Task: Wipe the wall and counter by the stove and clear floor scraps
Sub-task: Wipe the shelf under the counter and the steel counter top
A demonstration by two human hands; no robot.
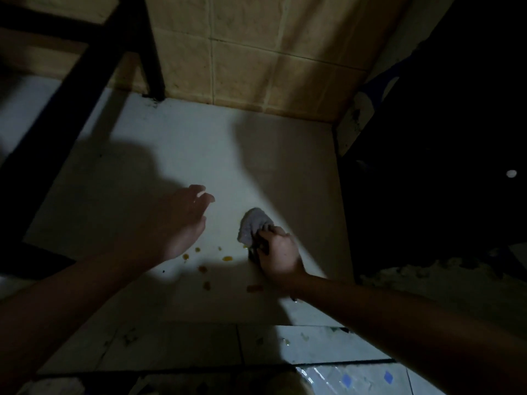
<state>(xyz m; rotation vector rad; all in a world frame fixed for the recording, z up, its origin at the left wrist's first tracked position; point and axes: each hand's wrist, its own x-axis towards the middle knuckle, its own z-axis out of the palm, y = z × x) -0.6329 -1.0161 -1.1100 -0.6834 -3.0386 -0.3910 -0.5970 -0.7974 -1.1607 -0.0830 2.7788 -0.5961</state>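
**Wiping a Spattered White Surface in Dim Light**

Reaching out on the far left, a dark frame (94, 61) slants up over the white surface (176, 155) toward the tan tiled wall (242, 52). My left hand (176, 223) hovers flat above the surface, fingers spread and loose, holding nothing. Just beside its heel lie orange-yellow scraps (227, 258), scattered in a loose patch between my two hands, with a few more closer to me. Next comes the grey cloth (252, 226), bunched and pressed to the surface. My right hand (278, 253) is closed tight on the cloth's near end, knuckles up. Beyond my right forearm the surface ends at a dark, unlit area where I cannot make out anything clearly.
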